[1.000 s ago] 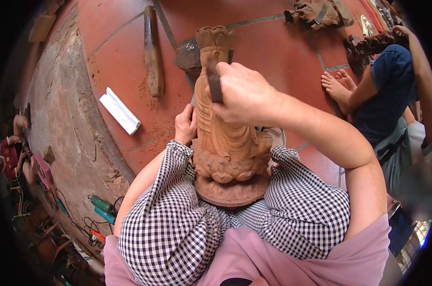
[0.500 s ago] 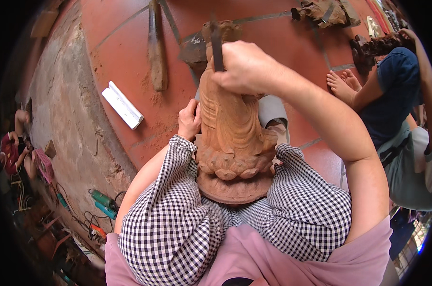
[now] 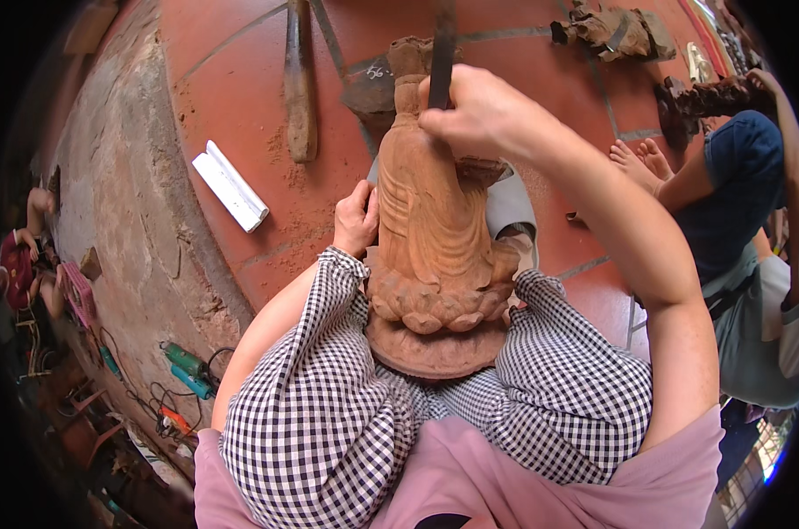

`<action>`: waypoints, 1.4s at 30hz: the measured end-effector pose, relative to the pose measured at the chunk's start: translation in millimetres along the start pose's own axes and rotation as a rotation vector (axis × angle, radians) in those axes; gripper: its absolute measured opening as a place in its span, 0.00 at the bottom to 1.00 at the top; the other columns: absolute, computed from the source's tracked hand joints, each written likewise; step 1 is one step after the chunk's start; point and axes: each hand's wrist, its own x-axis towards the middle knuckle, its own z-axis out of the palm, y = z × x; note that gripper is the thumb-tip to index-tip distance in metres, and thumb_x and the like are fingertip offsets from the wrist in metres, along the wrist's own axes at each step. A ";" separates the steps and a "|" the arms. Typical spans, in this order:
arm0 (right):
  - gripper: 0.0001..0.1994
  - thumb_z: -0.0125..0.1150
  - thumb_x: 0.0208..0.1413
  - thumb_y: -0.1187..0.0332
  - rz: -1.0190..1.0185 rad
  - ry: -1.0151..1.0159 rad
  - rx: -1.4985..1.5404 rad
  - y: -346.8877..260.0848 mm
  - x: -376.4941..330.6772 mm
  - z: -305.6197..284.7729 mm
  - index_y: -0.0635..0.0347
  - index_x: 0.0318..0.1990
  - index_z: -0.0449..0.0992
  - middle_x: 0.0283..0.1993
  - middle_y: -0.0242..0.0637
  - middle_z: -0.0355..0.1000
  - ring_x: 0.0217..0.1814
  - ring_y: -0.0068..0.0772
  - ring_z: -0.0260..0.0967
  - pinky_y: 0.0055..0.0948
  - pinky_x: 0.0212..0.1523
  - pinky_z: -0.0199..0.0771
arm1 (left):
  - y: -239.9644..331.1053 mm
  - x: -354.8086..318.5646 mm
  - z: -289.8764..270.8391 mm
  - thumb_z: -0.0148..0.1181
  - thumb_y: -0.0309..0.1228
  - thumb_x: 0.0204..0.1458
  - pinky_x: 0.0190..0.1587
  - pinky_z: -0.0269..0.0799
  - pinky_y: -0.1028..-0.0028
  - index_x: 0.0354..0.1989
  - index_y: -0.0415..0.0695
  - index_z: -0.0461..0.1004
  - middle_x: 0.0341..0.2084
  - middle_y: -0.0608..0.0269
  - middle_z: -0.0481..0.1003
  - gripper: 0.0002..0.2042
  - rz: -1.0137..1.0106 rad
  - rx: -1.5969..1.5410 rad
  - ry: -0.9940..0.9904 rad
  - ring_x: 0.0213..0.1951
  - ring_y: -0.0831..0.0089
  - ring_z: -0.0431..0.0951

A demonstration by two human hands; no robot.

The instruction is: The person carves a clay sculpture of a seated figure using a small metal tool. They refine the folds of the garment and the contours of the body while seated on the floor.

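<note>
A carved wooden statue (image 3: 435, 229) of a robed, seated figure on a petalled base leans away from me. Its round foot (image 3: 435, 353) is held between my legs in checked trousers. My right hand (image 3: 479, 115) is closed around a dark, flat, file-like tool (image 3: 443, 62), over the statue's shoulder and neck. The tool's far end runs out of the top of the picture. At the statue's left side, my left hand (image 3: 355, 218) is curled closed against or just beside the wood; what its fingers hold, if anything, is hidden.
A dark block (image 3: 369, 97) with a chalk mark lies beside the statue's head. Left of it are a wooden mallet-like club (image 3: 301, 97) and a folded white paper (image 3: 230, 187). Power tools (image 3: 188, 366) with cords lie at lower left. Another person's bare feet (image 3: 636, 165) are at right.
My right hand and the tool have shifted right, uncovering the statue's neck and head. My left hand stays at the statue's side. The whole view has shifted slightly.
</note>
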 end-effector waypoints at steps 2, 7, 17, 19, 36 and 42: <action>0.10 0.60 0.53 0.65 -0.237 0.138 -0.176 -0.9 -17.9 28.0 0.63 0.37 0.79 0.26 0.45 0.74 0.29 0.42 0.75 0.40 0.33 0.75 | -1.5 -1.5 -1.5 0.53 0.29 0.64 0.26 0.68 0.62 0.34 0.37 0.70 0.20 0.42 0.71 0.08 0.026 -0.002 0.021 0.22 0.50 0.75; 0.10 0.64 0.52 0.66 -0.068 0.059 -0.097 3.3 -7.7 16.5 0.63 0.36 0.80 0.29 0.44 0.77 0.32 0.46 0.77 0.40 0.37 0.78 | 3.0 -1.0 -2.5 0.53 0.29 0.64 0.25 0.68 0.62 0.34 0.37 0.70 0.19 0.43 0.71 0.08 0.039 0.010 0.019 0.21 0.51 0.75; 0.18 0.72 0.53 0.63 -0.012 -0.062 0.188 15.9 -22.2 14.5 0.68 0.46 0.79 0.43 0.41 0.79 0.48 0.32 0.78 0.32 0.50 0.78 | 0.8 0.5 -1.4 0.52 0.29 0.64 0.25 0.67 0.63 0.33 0.37 0.69 0.18 0.43 0.70 0.08 0.015 0.000 0.012 0.20 0.51 0.75; 0.18 0.70 0.56 0.61 0.146 -0.099 0.134 23.1 -7.3 7.6 0.69 0.46 0.80 0.38 0.38 0.80 0.41 0.27 0.77 0.29 0.44 0.79 | 2.8 1.3 -1.1 0.52 0.29 0.64 0.25 0.67 0.63 0.33 0.37 0.69 0.18 0.43 0.70 0.08 0.010 0.000 0.008 0.20 0.51 0.75; 0.21 0.71 0.58 0.63 -0.282 -0.004 0.412 45.6 -42.1 31.4 0.66 0.54 0.77 0.47 0.30 0.75 0.48 0.21 0.72 0.25 0.48 0.74 | 2.9 -1.0 -3.2 0.52 0.31 0.65 0.27 0.70 0.64 0.36 0.37 0.71 0.21 0.44 0.73 0.09 0.029 -0.015 0.017 0.22 0.52 0.77; 0.16 0.70 0.58 0.61 -0.125 -0.086 0.606 57.3 -27.3 15.1 0.64 0.47 0.81 0.52 0.34 0.77 0.47 0.22 0.73 0.26 0.48 0.75 | -0.3 0.5 -1.3 0.52 0.31 0.65 0.28 0.71 0.64 0.38 0.36 0.72 0.22 0.44 0.75 0.10 0.046 -0.018 0.017 0.24 0.52 0.78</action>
